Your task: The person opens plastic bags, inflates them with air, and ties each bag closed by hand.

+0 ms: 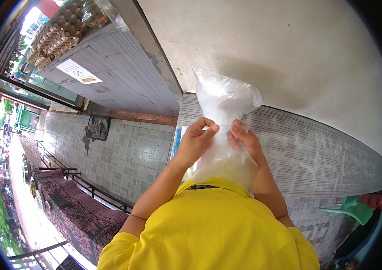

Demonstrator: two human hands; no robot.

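Observation:
A translucent plastic bag stands in front of my chest, its top flaring out toward the wall and its middle drawn into a narrow neck. My left hand pinches the left side of that neck between thumb and fingers. On the opposite side my right hand pinches it too, a short gap apart from the left. Below my hands the bag widens and looks whitish; its contents cannot be made out. Something blue-printed shows partly beside my left wrist.
Under the bag runs a grey striped tabletop along a pale wall. At upper left, egg trays and a glass jar rest on a grey counter. A patterned cloth covers something lower left. A green plastic chair is at right.

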